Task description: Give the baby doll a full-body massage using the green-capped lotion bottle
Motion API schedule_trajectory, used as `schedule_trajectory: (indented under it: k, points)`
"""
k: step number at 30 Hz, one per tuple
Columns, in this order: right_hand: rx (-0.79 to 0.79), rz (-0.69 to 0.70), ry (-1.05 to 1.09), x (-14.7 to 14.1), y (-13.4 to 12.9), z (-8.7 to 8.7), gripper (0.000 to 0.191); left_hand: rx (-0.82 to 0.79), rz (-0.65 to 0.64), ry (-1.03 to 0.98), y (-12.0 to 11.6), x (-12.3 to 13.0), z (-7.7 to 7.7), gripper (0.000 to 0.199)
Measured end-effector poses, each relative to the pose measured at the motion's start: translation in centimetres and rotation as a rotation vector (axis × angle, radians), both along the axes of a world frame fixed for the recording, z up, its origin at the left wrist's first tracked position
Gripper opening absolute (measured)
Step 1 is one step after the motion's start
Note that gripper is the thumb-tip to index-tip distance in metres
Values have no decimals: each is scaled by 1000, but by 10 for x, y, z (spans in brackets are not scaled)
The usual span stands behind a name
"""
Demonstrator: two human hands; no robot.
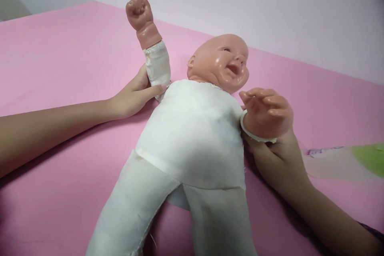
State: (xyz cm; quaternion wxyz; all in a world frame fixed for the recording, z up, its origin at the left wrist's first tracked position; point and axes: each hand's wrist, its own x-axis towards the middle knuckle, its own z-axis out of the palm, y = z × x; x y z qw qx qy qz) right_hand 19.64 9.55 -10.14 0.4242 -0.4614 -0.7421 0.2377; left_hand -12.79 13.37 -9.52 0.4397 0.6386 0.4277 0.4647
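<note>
"Well, where's the baby doll (186,136)?"

"Flat on its back on a pink sheet (60,56), head turned toward the right of the view, one vinyl fist raised."

"And the left hand (132,92)?"

"Curled around the doll's white cloth sleeve (157,64), thumb laid across the front, fingers tucked behind it (only their edge shows), so that's a closed hold."

"Right hand (277,160)?"

"Cupped under the doll's open vinyl hand (265,113), by its white cuff (255,136). Its fingers are hidden, so I can't tell how far they're closed."

"Anything near it?"

"A plastic packet (345,162) with a green patch, lying on the sheet off to the right of that wrist."
</note>
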Motion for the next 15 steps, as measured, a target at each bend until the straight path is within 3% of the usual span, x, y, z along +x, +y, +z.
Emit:
schedule_trajectory:
  k: [8, 15]
  points:
    - [-25, -16, -23, 1, -1, 1, 55, -7, 8, 12, -1, 0, 1, 34]
    - [20, 5, -16, 1, 0, 1, 39, -7, 8, 26, 0, -1, 0, 36]
